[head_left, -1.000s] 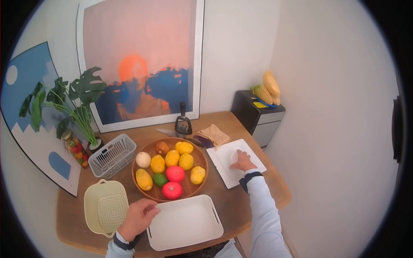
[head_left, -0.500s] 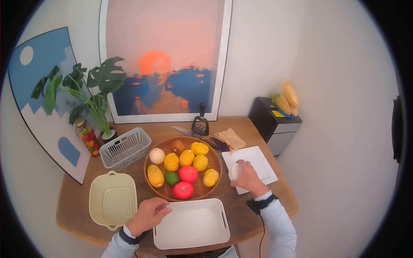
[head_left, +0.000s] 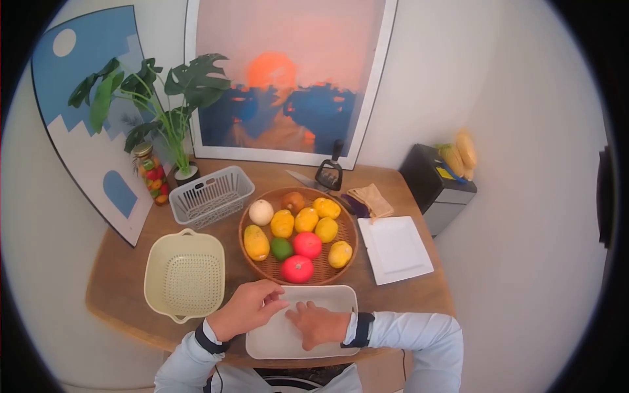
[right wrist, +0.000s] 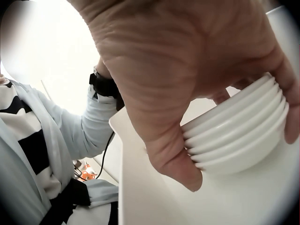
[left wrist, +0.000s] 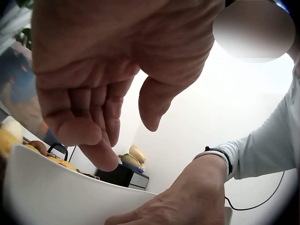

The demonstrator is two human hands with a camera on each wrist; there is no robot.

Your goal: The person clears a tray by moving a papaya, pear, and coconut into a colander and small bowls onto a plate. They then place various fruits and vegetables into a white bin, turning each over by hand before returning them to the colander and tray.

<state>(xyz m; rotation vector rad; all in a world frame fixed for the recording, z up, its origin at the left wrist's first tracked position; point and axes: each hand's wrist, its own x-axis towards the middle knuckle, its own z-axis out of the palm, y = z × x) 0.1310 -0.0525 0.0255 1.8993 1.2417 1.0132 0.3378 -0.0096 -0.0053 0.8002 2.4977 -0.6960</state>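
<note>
My right hand (head_left: 321,325) is over the white rectangular tray (head_left: 339,299) at the table's front. In the right wrist view, its thumb and fingers grip a stack of small white bowls (right wrist: 239,126) from the sides. The stack is tilted, low over the tray's floor; in the head view the hand hides it. My left hand (head_left: 247,308) hovers over the tray's left end, its fingers loosely bent and holding nothing. The left wrist view shows the thumb apart from the fingers. To the right of the fruit lies a square white plate (head_left: 400,252).
Behind the tray stands a round wicker basket (head_left: 354,252) of fruit. A cream colander (head_left: 157,288) and a grey basket (head_left: 213,196) are at left. Toward the back lie a knife (head_left: 300,178), a black-handled tool (head_left: 331,171) and a folded tan cloth (head_left: 372,198).
My right hand has carried the bowls from the square plate leftward and toward me, into the tray. The left hand stays by the tray's left end. The head view has shifted.
</note>
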